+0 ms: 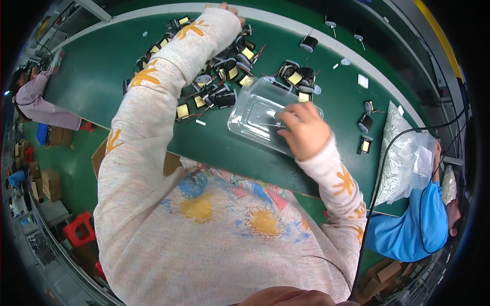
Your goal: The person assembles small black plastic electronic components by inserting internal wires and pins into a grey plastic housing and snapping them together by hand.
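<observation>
My right hand [307, 130] is over a clear plastic container [250, 115] on the green table. Its thumb and fingers are drawn together, and a small greyish thing seems to show at their tips, too little to name. Stretched far across the table, my left hand [232, 9] is at the back edge of a pile of small black motor-like parts [224, 98] with yellow pads, grey discs and red wires. The sleeve covers most of that hand, so its grip is hidden. More of these parts [295, 77] lie against the container's far side.
Single black parts [308, 44] lie at the back and right of the table [204, 137]. A big clear bag of white pieces [395, 168] stands at the right, by a black cable [383, 168] and a person in blue [408, 224]. Another person [43, 102] sits far left.
</observation>
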Motion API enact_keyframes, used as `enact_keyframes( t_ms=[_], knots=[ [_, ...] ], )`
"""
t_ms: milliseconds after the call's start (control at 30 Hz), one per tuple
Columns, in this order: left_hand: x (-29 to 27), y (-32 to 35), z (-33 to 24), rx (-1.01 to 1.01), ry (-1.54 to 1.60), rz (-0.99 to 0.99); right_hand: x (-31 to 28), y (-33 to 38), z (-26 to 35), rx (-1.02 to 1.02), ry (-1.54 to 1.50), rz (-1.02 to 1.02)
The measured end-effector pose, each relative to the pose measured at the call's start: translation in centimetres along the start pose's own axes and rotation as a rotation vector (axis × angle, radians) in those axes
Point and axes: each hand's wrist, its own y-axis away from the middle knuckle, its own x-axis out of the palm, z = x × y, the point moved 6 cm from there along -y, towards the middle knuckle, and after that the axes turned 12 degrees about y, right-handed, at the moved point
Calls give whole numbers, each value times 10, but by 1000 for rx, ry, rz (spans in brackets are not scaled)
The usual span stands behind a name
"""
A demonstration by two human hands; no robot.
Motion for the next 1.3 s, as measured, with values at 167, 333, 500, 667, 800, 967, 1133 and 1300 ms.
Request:
enact_keyframes(
  t_ms=[167,333,500,667,800,967,1133,1300],
  knots=[
    [25,-8,7,-210,172,417,43,-6,-1,-24,144,89],
    [57,-17,45,-181,56,583,18,-10,-17,34,-186,10],
    [-10,4,37,-341,749,18,1,-29,-51,310,-1262,183],
    [-45,28,-22,-465,1111,-277,-18,-58,-72,301,-1501,-64],
    [-22,43,-52,-413,1337,-108,-13,-67,-80,317,-1645,-264],
    [-38,47,-56,-405,1545,-73,-5,-68,-71,337,-1773,-372],
    [-49,46,-65,-272,1559,-20,-25,-62,-67,186,-1557,-555],
    [-42,48,-66,-261,1625,-184,-62,-45,-47,152,-1058,-827]
  ],
)
